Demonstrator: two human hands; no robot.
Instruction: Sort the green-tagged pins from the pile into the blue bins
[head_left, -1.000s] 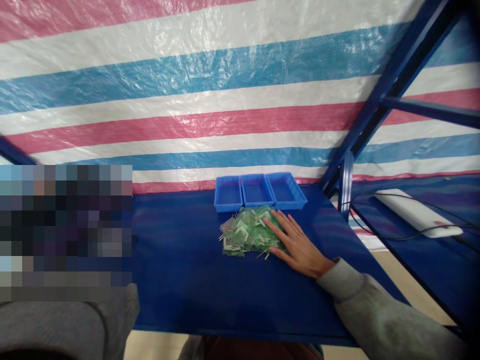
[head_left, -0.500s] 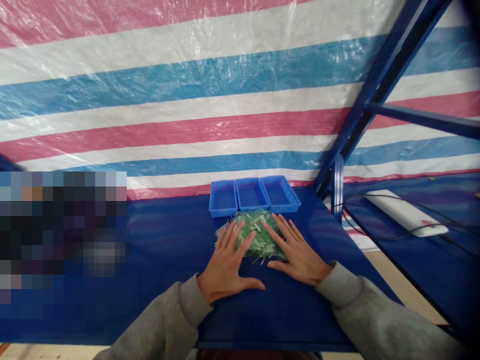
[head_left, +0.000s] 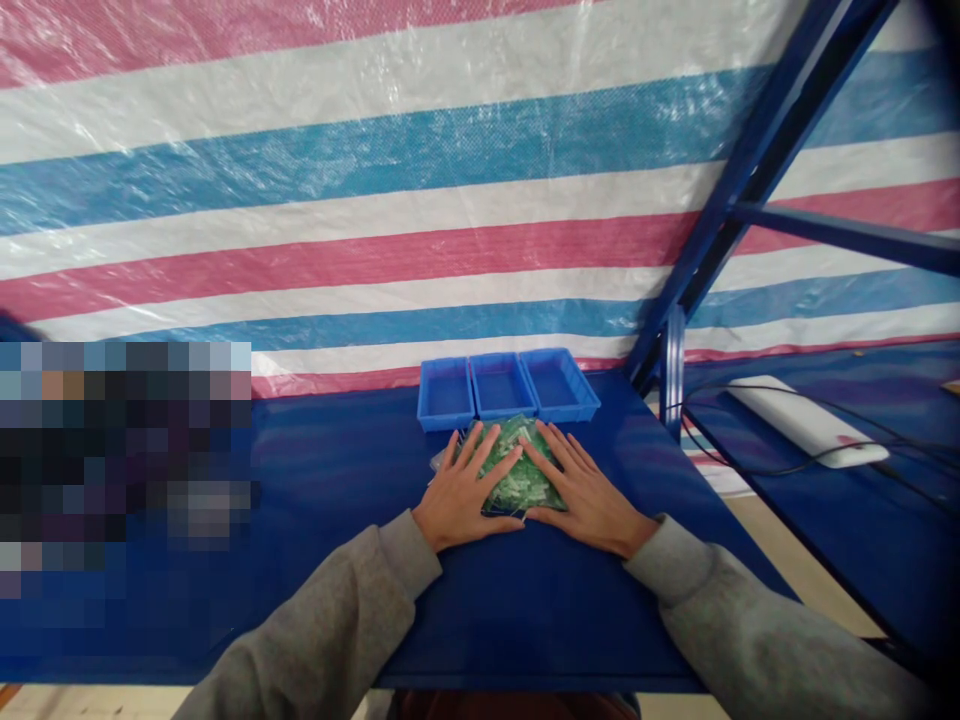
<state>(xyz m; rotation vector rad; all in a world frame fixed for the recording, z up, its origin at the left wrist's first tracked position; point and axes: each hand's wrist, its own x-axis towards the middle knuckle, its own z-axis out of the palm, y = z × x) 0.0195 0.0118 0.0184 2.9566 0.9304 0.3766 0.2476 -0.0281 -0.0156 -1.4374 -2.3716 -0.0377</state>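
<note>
Trays (head_left: pixel 507 390), blue, 3: side by side in 1 row on a blue table (head_left: pixel 337 480).
Pile of green packets (head_left: pixel 519 484), 1: on the table, just in front of the tray row.
Hands, 2: in front of the tray row, both open, fingers spread; left hand (head_left: pixel 466 498) on the pile's left side, right hand (head_left: pixel 583 492) on its right. Thumb tips near each other; contact cannot be told.
Striped sheet (head_left: pixel 375 250), 1: behind the tray row.
White box (head_left: pixel 810 420), 1: well right of the tray row.
</note>
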